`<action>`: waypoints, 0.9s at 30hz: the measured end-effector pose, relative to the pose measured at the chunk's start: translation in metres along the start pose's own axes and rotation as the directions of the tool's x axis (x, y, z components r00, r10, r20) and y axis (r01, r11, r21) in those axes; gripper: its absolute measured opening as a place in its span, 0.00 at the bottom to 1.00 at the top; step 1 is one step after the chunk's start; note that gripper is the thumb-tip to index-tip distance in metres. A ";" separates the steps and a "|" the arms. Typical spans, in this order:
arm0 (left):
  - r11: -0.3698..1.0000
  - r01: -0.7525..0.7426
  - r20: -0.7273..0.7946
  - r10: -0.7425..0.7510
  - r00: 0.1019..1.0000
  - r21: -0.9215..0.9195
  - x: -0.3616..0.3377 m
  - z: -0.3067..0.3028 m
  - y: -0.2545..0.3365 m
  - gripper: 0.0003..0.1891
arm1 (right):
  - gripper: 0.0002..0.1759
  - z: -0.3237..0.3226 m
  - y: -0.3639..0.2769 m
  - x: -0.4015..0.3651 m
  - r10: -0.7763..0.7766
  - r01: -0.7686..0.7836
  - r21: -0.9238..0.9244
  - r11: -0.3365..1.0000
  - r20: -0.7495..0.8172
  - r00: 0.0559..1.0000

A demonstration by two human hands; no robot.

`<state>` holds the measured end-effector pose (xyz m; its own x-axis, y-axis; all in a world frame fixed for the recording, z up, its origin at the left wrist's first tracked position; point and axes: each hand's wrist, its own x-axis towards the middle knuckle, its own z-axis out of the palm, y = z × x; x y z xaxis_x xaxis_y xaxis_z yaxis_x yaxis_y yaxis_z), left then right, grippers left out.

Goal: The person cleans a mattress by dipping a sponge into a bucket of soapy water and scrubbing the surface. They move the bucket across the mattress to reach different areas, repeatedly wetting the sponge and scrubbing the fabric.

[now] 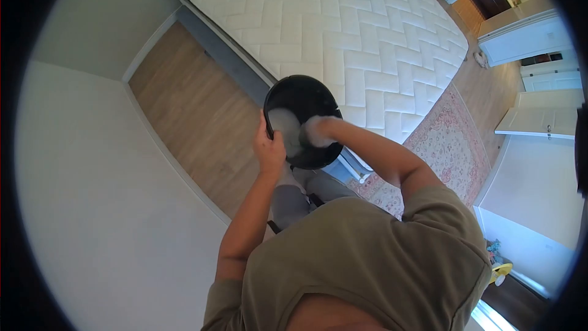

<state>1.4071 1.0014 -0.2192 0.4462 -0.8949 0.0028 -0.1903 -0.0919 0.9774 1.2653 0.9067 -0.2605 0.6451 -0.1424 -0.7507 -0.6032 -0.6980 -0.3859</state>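
Pale wall (86,165) filled the left, then wooden floor (202,98). Next came the left hand (271,147), closed around the left rim of a black bucket (303,89), thumb over the edge. The bucket was held up in front of the person, near the bed, with something whitish inside (283,124). The right hand (318,132) was in the bucket, blurred; how far open it was, or whether it gripped anything, could not be told. A white mattress (361,37) lay beyond, a patterned rug (450,138) to the right, a white door (536,124) farther right
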 end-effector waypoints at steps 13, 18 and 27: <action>0.989 -0.106 0.296 0.132 0.946 -0.104 0.319 0.054 0.005 0.25 | 0.21 -0.129 0.107 -0.028 0.631 0.832 0.546 0.096 -0.680 0.374; 0.985 -0.011 0.265 0.057 0.963 -0.174 0.421 0.096 -0.041 0.24 | 0.16 -0.090 0.152 0.028 0.876 0.952 0.268 -0.145 -0.412 0.249; 0.978 0.167 0.192 -0.141 0.971 -0.123 0.584 0.146 -0.079 0.15 | 0.15 0.004 0.309 0.074 0.991 0.909 0.416 0.033 0.108 -0.085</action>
<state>1.5549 0.4222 -0.3259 0.2921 -0.9400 -0.1762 -0.0041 -0.1854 0.9826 1.1248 0.6833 -0.4373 -0.7029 -0.6035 -0.3765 0.3718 0.1395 -0.9178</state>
